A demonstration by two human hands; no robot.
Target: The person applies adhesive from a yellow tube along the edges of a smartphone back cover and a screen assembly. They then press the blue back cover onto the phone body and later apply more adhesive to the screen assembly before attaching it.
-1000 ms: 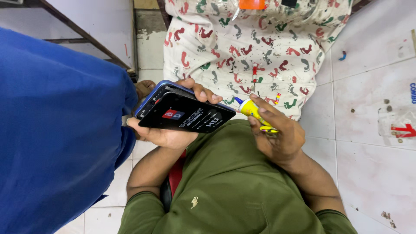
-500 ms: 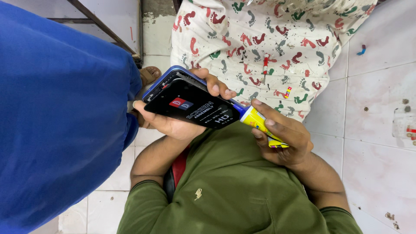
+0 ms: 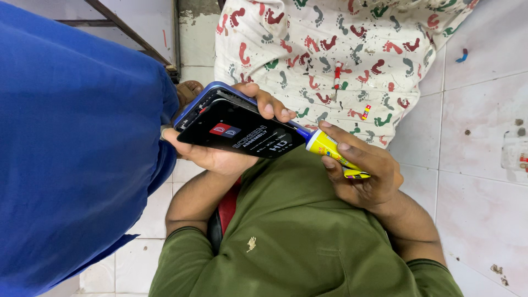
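My left hand (image 3: 217, 157) holds a blue phone (image 3: 204, 103) from beneath, thumb on its top edge. A black screen panel (image 3: 242, 132) with a red and blue sticker lies on the phone frame, slightly lifted along one side. My right hand (image 3: 366, 179) grips a yellow glue tube (image 3: 330, 149) with a blue nozzle. The nozzle tip touches the right end of the screen panel, where it meets the frame. Both hands are held above my green shirt (image 3: 297, 242).
A person's blue garment (image 3: 71, 143) fills the left side, close to the phone. A white cloth with coloured footprints (image 3: 341, 49) lies ahead, with a small red and white stick (image 3: 336, 77) on it. White floor tiles (image 3: 484, 165) are on the right, a metal frame (image 3: 132, 33) top left.
Both hands have dropped slightly in view and the phone has tilted. The tube's nozzle stays at the phone's right end, pressed closer against the panel edge.
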